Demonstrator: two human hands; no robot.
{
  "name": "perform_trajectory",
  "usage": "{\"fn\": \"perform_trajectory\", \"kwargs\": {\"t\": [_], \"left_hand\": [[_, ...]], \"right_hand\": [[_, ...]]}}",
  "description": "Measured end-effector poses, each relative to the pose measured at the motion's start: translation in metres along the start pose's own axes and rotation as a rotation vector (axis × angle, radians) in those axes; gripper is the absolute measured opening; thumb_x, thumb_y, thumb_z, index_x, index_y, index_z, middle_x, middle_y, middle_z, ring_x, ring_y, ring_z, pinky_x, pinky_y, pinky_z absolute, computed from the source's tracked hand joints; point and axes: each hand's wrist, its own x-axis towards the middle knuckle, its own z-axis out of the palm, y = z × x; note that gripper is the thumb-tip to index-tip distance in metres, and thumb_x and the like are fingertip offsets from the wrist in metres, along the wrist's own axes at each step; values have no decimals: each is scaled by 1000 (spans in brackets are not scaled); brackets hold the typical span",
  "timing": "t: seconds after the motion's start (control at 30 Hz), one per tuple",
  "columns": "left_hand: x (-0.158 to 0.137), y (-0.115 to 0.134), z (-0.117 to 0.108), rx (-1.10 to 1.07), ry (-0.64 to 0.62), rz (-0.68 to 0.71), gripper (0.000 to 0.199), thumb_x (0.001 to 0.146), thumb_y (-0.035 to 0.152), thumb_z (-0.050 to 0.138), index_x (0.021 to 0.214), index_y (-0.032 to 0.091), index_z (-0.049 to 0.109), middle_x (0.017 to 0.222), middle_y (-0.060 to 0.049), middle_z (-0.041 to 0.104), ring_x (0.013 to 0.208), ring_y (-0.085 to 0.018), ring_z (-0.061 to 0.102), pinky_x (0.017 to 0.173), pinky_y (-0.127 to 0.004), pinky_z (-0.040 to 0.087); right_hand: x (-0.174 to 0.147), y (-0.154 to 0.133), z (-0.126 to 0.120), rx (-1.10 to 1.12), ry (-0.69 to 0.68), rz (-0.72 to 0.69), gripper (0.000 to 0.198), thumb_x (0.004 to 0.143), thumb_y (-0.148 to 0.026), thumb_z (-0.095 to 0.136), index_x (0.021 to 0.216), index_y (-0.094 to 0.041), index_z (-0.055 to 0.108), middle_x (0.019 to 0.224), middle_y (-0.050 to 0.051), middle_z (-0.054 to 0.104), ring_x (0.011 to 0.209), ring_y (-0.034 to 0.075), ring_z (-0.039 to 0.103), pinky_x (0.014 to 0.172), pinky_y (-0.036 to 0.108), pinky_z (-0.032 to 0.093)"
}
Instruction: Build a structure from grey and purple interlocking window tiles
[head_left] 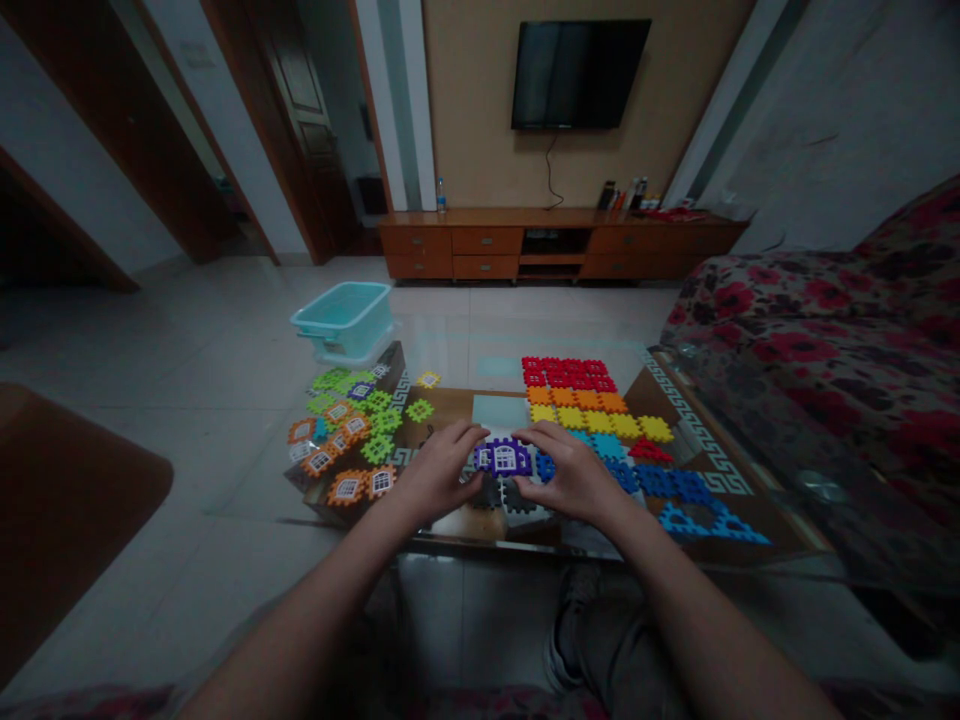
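Note:
Between my two hands is a purple block piece with white window shapes (505,458), raised a little over the glass table. The fingers of my left hand (442,468) are closed on its left end, thumb below. My right hand (574,470) grips the right end in the same way. Dark grey notched pieces (519,497) show just beneath it. Right of my hands lie rows of notched blocks: red (568,375), orange (577,401), yellow (600,421) and blue (675,485).
Loose green pieces (381,422) and orange window pieces (349,488) are spread over the left of the glass table (450,545). A turquoise bin (342,310) stands at the far left corner. A flowered sofa (825,310) is on the right, a wooden cabinet (487,240) beyond.

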Motion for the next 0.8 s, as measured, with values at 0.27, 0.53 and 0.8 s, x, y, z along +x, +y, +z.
{"fn": "perform_trajectory", "kwargs": {"t": [0.27, 0.53, 0.8], "left_hand": [[2, -3, 7, 219, -7, 30, 33, 80, 18, 63, 112, 19, 56, 106, -8, 60, 100, -25, 56, 87, -38, 47], [2, -2, 7, 254, -19, 45, 30, 79, 21, 66, 108, 18, 58, 101, -7, 60, 96, -25, 56, 83, -37, 47], [2, -3, 7, 207, -20, 22, 29, 80, 19, 66, 109, 17, 60, 101, -8, 61, 95, -24, 57, 83, -37, 49]], "right_hand": [[-1, -2, 4, -35, 1, -34, 48, 74, -22, 70, 121, -21, 61, 113, 10, 63, 101, 25, 62, 89, 41, 53], [-1, -4, 5, -27, -4, -61, 48, 73, -19, 70, 120, -21, 60, 113, 9, 63, 102, 25, 62, 90, 40, 53], [-1, -4, 5, -3, 8, -64, 50, 73, -19, 71, 121, -23, 59, 111, 8, 63, 100, 25, 62, 88, 40, 53]]}}
